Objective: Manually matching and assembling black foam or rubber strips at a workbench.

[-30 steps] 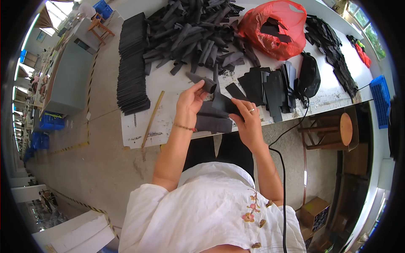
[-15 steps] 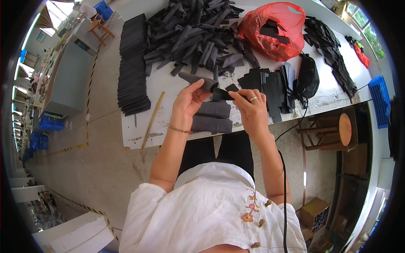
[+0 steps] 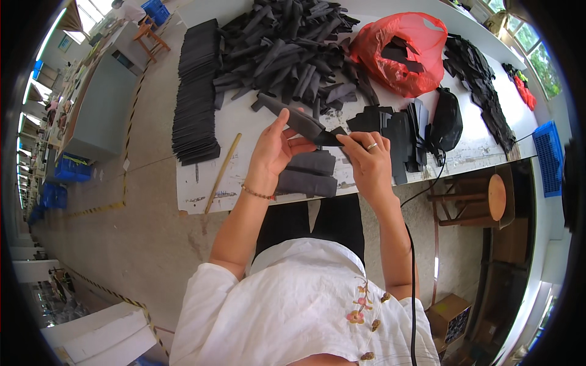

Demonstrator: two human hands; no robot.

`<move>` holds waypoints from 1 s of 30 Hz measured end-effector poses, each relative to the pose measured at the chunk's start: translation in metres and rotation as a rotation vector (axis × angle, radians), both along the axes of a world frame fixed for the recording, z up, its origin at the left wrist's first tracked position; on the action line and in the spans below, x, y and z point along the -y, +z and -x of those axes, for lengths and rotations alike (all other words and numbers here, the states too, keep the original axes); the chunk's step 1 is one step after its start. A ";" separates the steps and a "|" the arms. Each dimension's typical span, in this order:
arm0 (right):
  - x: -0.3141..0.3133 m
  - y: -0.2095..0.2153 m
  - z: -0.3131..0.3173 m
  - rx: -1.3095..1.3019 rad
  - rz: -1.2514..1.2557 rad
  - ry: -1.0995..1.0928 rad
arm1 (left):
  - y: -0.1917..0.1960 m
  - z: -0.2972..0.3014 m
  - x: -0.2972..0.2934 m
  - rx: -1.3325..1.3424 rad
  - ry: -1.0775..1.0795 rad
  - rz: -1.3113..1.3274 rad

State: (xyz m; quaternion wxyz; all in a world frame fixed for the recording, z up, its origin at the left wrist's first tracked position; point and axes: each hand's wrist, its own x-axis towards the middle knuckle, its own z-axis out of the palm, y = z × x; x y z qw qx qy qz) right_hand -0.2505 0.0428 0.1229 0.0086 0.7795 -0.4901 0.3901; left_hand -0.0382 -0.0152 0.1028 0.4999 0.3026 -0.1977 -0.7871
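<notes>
A dark, partly curled piece of sheet material is held above the white table. My left hand supports it from the left, thumb on top and fingers behind it. With thumb and fingertips pinched, my right hand grips the piece's right end, where a narrower dark strip shows. Whether that strip is separate I cannot tell. Just beneath my hands, two dark folded pieces lie side by side at the table's front edge. Beyond them is a big heap of loose curled dark pieces.
A tall row of stacked dark pieces lines the table's left. Rightward are flat dark strips, a red plastic bag, a black corded object and overlapping pieces. A wooden stick lies at front left; a stool stands below right.
The held piece has turned and flattened out, its right end now tilted downward. My left fingers have opened out behind it. My right hand has shifted slightly right and lower, still pinching.
</notes>
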 end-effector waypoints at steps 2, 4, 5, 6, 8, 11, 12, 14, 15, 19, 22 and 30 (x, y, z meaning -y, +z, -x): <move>-0.001 0.000 -0.001 0.011 -0.008 0.009 | -0.005 0.000 0.000 0.125 0.093 -0.012; -0.003 0.000 -0.002 0.021 -0.020 0.022 | -0.009 0.004 0.002 0.101 0.148 0.019; -0.004 0.000 -0.003 0.033 -0.034 0.034 | -0.011 0.005 0.003 0.077 0.201 0.048; -0.004 0.000 -0.004 0.032 -0.034 0.035 | -0.012 0.004 0.004 0.077 0.202 0.048; -0.005 -0.001 -0.005 0.036 -0.019 0.047 | -0.013 0.004 0.007 0.120 0.195 0.035; -0.006 0.001 -0.006 0.030 -0.016 0.040 | -0.012 0.003 0.007 0.118 0.199 0.039; -0.007 0.002 -0.007 0.031 -0.018 0.038 | -0.012 0.003 0.006 0.119 0.198 0.037; -0.006 0.004 -0.007 0.024 -0.012 0.042 | -0.012 0.003 0.007 0.122 0.182 0.014; -0.006 0.003 -0.007 0.025 -0.013 0.040 | -0.012 0.004 0.006 0.123 0.180 0.013; -0.002 0.004 -0.006 -0.014 0.021 0.031 | -0.011 0.007 0.004 0.082 0.159 -0.012; -0.001 0.005 -0.006 -0.064 0.099 0.000 | -0.011 0.004 0.002 0.087 0.129 -0.013; -0.001 0.001 -0.015 -0.115 0.261 -0.117 | 0.002 0.011 -0.013 0.034 0.180 0.072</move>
